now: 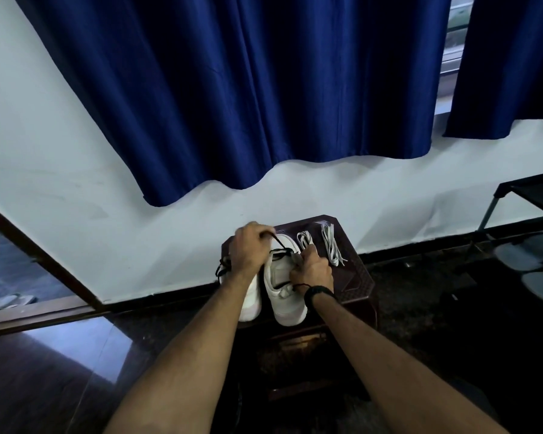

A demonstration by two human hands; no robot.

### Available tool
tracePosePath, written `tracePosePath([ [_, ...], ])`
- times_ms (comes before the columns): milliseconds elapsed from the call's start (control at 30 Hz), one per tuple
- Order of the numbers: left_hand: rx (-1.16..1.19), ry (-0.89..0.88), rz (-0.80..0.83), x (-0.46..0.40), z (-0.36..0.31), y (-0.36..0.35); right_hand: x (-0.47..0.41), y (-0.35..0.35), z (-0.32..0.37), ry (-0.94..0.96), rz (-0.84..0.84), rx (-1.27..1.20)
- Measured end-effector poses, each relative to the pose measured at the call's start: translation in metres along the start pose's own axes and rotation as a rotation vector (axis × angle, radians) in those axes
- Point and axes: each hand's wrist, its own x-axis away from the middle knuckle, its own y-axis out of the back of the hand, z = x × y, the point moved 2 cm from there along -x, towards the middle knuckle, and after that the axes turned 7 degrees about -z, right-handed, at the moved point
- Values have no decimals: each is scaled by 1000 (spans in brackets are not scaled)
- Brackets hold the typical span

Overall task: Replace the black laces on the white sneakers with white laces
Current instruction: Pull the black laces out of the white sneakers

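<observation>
Two white sneakers stand side by side on a dark brown stool (359, 277). My left hand (248, 250) is closed on a strand of the black lace (279, 244) and holds it up over the right sneaker (279, 283). My right hand (312, 270) grips that sneaker's right side by the eyelets. The left sneaker (251, 300) lies mostly under my left forearm, with black lace (221, 267) hanging at its left side. Two white laces (331, 245) lie on the stool beyond the shoes, one of them bunched (304, 239).
The stool stands against a pale wall (138, 245) under blue curtains (264, 89). A black metal rack (533, 195) is at the right, with grey sandals (527, 255) on the dark floor below it. A door frame (44, 261) runs along the left.
</observation>
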Motion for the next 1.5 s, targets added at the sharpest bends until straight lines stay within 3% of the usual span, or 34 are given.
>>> tracePosePath([
  [100,442,440,-20,-23,9,14,0,0,-1,-1,7,-2],
  [133,439,463,74,-30,10,17,1,0,0,0,6,-4],
  [267,55,224,606,-27,-6,33,2,0,2,-3,-2,-8],
  [333,267,266,676,-21,-11,36,2,1,1,-2,3,-8],
  [400,556,393,438,-22,-7,39,3,2,1,2,8,-9],
  [467,755,567,114,-24,-1,42,3,2,1,3,8,-9],
  [567,1023,843,-245,-26,11,54,2,0,0,3,0,-14],
  [633,908,901,-333,-27,23,65,1,-1,-1,3,-9,0],
  [733,288,942,-259,-19,44,67,1,-1,0,32,-29,70],
  [800,-49,852,-187,-8,43,59,1,-1,3,89,-36,168],
  [900,-78,458,-266,11,18,42,-9,-1,9,334,-120,338],
  [967,-126,172,-196,26,3,23,-20,-2,18,551,-87,460],
  [1033,-203,34,-57,41,0,3,-29,-6,28,680,2,544],
  [1133,-228,-4,53,53,12,-17,-38,-12,40,753,70,615],
  [1233,-241,-20,22,56,21,-23,-42,-17,41,808,73,644],
  [1333,-282,-10,-40,58,17,-24,-60,1,36,614,-59,457],
  [1400,-288,2,-49,61,14,-24,-71,10,31,568,46,390],
  [1500,-250,3,-46,63,17,-27,-65,5,34,777,213,519],
])
